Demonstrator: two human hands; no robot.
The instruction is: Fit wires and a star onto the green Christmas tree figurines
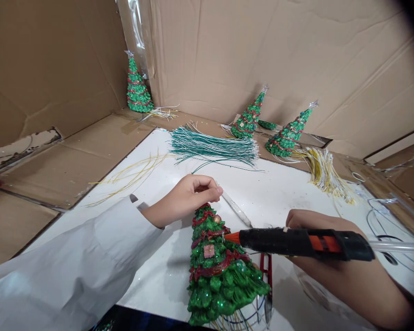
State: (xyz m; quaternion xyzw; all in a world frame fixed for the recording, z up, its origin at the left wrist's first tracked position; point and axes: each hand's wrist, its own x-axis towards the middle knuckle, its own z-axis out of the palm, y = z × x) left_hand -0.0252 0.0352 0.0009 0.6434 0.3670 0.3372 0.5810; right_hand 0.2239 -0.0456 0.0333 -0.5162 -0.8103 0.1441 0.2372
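Note:
A green model Christmas tree point(210, 289) with red garlands and a small pink gift leans toward me at the bottom middle. My left hand point(196, 193) is closed around its tip, which the fingers hide. In my right hand point(317, 220) is a black and orange hot glue gun point(272, 241), with a clear glue stick point(396, 247) out of its back. Its orange nozzle points left at a red garland on the tree's side; whether it touches cannot be made out. Thin wires point(238, 319) come out under the tree's base.
Behind my hands lies a bundle of green and white wires point(214, 145). Loose yellow wires point(134, 172) are at left, a yellow-white bundle point(326, 174) at right. Several finished-looking trees point(138, 92) stand along the cardboard walls point(210, 55). A white pen-like tool point(238, 207) and red-handled tool point(267, 271) lie close by.

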